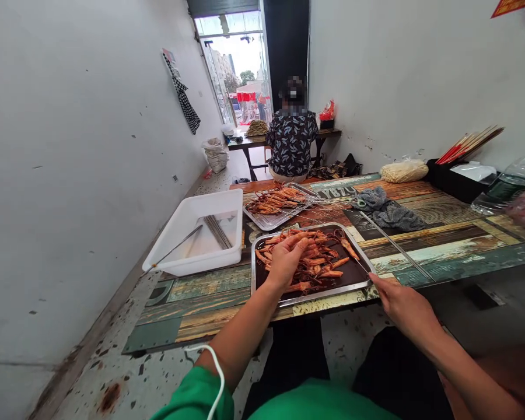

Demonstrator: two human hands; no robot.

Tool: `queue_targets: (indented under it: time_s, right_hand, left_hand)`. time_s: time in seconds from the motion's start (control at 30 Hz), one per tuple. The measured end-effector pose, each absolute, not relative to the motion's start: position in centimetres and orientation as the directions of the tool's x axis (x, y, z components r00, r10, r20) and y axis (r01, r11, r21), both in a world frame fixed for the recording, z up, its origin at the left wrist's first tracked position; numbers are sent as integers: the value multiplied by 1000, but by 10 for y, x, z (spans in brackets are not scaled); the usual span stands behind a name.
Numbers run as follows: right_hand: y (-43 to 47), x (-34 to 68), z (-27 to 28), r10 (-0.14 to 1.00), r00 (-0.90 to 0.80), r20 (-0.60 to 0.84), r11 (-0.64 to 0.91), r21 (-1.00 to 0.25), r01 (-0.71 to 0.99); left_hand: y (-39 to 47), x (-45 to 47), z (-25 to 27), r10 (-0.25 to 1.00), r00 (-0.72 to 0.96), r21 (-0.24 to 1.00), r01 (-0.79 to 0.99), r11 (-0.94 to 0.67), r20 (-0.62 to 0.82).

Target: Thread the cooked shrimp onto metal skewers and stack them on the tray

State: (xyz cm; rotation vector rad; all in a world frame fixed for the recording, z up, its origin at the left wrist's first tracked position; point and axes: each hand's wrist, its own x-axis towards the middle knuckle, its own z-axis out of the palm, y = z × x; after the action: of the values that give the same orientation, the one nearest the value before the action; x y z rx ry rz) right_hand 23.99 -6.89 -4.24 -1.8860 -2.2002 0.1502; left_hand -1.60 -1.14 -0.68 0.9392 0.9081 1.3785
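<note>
My right hand [400, 303] is closed around the end of a thin metal skewer [364, 267] at the tray's right side. On the skewer's far part sits a long, thin orange-brown food piece [348, 246], its kind unclear. My left hand [289, 256] is over the left middle of the metal tray [315, 297], fingers curled and thumb pressed in; what they pinch is hidden. Many similar reddish food pieces [317, 268] with dark stringy ends lie in brown liquid in this tray. Just behind it, a second tray [266, 223] holds skewered pieces [277, 201].
A white plastic tub [192, 265] with bare skewers [217, 232] stands left. To the right lie loose skewers [398, 248], a grey cloth [396, 214], a black box [452, 181] with sticks and a plastic bottle [505, 189]. Another person [293, 140] sits ahead, facing away.
</note>
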Motion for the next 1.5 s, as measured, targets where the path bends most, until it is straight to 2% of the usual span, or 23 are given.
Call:
queue_targets:
  time_s: [0.07, 0.13, 0.3, 0.43, 0.53, 0.63, 0.73, 0.9, 1.0, 1.17, 1.5]
  right_hand:
    - [-60, 238, -39, 985, -164, 49, 171, -217, 961]
    - [-52, 237, -33, 985, -172, 16, 170, -272, 947]
    - [-44, 237, -18, 989, -146, -34, 106, -533, 839]
    - [-60, 238, -12, 990, -64, -130, -65, -795, 604]
    - [-77, 241, -12, 964, -50, -262, -231, -913, 335]
    - [-90, 242, -16, 934, -78, -348, -343, -937, 67]
    - [-92, 239, -23, 912, -98, -397, -408, -901, -144]
    - [-80, 228, -33, 875, -103, -472, -478, -814, -330]
    - [-73, 225, -34, 854, -93, -512, -508, -783, -359]
    - [-74, 228, -32, 842, -58, -536, -526, -792, -311]
    - [-98, 231, 8, 904, 22, -427, -428, -904, 12]
  left_hand:
    - [-10, -17, -12, 990, -101, 966, -227, -124, 103]
    - [-9, -18, -17, 974, -149, 976, -111, -189, 172]
    - [-8, -20, -20, 966, -170, 976, -59, -208, 196]
    - [-7, -21, -20, 955, -205, 973, -34, -227, 216]
    - [-7, -20, -21, 948, -219, 971, -20, -239, 229]
    - [-7, -19, -21, 944, -205, 966, 22, -258, 257]
    - [-7, -18, -23, 935, -192, 955, 82, -286, 297]
    - [-9, -18, -24, 935, -194, 955, 75, -288, 297]
    - [-10, -17, -23, 933, -206, 956, 80, -284, 294]
    - [-12, -19, -23, 917, -179, 925, 204, -320, 357]
    - [-12, -15, -19, 916, -227, 942, 134, -307, 331]
